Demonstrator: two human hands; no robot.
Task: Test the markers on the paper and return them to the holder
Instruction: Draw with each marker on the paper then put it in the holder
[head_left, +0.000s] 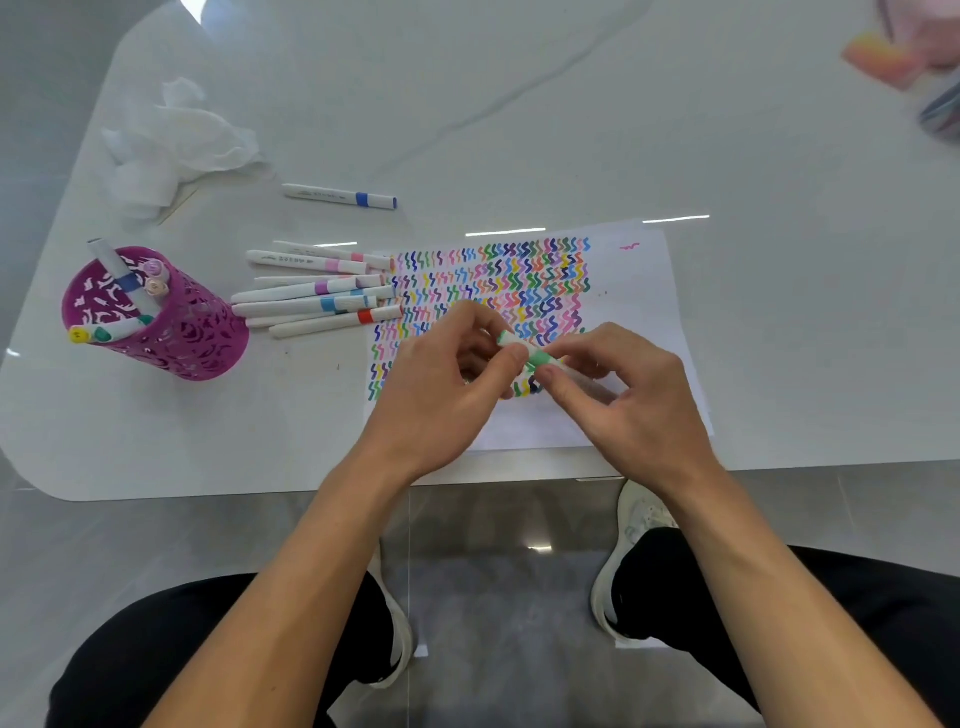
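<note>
A white marker with a green band (537, 357) is held over the paper (639, 291), which is covered with rows of coloured squiggles. My left hand (447, 384) pinches the marker's cap end; my right hand (634, 395) grips its body. Whether the cap is on or off is hidden by my fingers. Several capped markers (317, 296) lie in a loose pile left of the paper. A blue-banded marker (340, 196) lies alone farther back. The purple cut-out holder (182, 332) stands at the left with several markers inside.
Crumpled white tissue (176, 140) lies at the back left of the white table (779, 338). Blurred pink and orange objects (883, 57) sit at the far right corner. The table's front edge runs just behind my wrists; my knees and shoes are below.
</note>
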